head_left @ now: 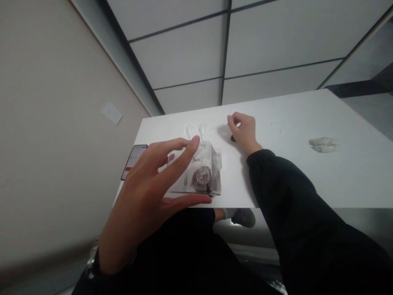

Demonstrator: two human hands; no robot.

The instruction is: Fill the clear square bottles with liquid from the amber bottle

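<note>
Two hands are at the white table (291,172). The left hand (147,192) is spread wide over a clear plastic box (205,172) by the front edge. The right hand (244,129) has its fingertips pinched beside a small dark piece (233,139); I can't tell if it holds anything. Writing on the phone (134,160) is too blurred to read.

A clear plastic box (204,170) on the white tabletop (291,176) was spanned by the spread left hand (150,196), while the right hand (245,131) was seen curled, its fingers (233,119) pinched together, beside a small dark object (233,139).
</note>
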